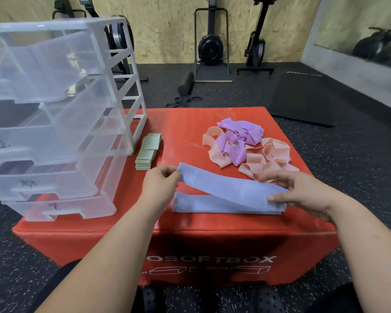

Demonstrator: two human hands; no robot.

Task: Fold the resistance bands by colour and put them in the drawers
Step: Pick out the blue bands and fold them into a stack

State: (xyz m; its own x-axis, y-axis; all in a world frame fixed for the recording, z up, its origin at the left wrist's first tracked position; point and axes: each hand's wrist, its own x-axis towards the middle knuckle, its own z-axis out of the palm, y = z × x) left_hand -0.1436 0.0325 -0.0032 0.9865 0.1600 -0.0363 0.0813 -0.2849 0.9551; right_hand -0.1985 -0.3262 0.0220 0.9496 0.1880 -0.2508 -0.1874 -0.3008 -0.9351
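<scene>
A light blue resistance band point(230, 190) stretches between my hands above the red soft box point(190, 233). My left hand point(161, 184) pinches its left end, lifted off the surface. My right hand point(303, 193) pinches its right end, thumb on top. Under it lies a flat stack of blue bands point(212, 205). Folded green bands point(148, 151) sit in a stack beside the clear plastic drawer unit point(54, 120) on the left, whose drawers stand pulled out. A tangled heap of purple bands point(239, 136) and peach bands point(269, 159) lies at the back right of the box.
Black rubber gym floor surrounds the box. A black mat point(303, 98) lies at the right, a foam roller point(186, 82) and black bands point(183, 100) behind the box. Exercise machines point(210, 44) stand against the wooden wall.
</scene>
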